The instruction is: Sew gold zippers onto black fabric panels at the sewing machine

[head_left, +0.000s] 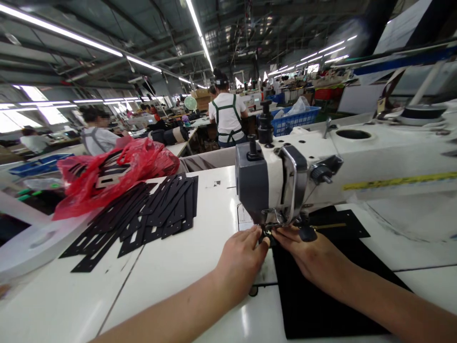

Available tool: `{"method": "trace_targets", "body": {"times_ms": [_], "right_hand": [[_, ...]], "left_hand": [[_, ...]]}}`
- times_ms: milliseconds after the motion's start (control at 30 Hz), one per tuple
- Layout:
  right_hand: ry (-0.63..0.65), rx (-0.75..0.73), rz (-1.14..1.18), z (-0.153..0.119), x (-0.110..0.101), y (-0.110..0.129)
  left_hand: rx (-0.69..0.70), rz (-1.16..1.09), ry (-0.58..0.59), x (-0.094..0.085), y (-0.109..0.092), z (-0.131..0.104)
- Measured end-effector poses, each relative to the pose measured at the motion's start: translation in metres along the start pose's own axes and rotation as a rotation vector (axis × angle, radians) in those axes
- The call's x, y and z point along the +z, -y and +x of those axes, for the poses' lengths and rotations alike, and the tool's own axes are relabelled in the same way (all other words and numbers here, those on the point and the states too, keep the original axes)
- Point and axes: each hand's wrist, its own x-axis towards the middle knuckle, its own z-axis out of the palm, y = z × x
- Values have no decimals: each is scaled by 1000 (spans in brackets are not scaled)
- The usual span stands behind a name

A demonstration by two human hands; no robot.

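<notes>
No legible txt, nos. or brand anywhere in view. Closest thing: long, narrow, bright yellow strip w/ dark ruler-type marks point(400, 181), running lengthwise along the side of the big white-and-grey metal sewing machine point(353, 159); marks visible, but figs., if any, too small/blurred to make out. Small pale rectangular patch point(219, 82) on back of the dark fabric cap point(223, 76) worn by a person in white top w/ dark green straps point(228, 114): wording, if any, can't be read at this res. Small tan hanging tag point(381, 104) above machine's far end, approx. upper R: also unreadable.
</notes>
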Motion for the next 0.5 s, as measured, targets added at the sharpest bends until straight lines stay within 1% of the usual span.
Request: {"method": "trace_targets", "body": {"times_ms": [133,267,500], "right_hand": [[8,-1,13,2,0,-2],[36,-8,-4,1,1,-4],[50,-9,4,2,0,-4]], "left_hand": [[-19,-7,-43,4,1,1],[-47,-63,-45,6,3,3],[-52,-91,-75,6,4,4]]}}
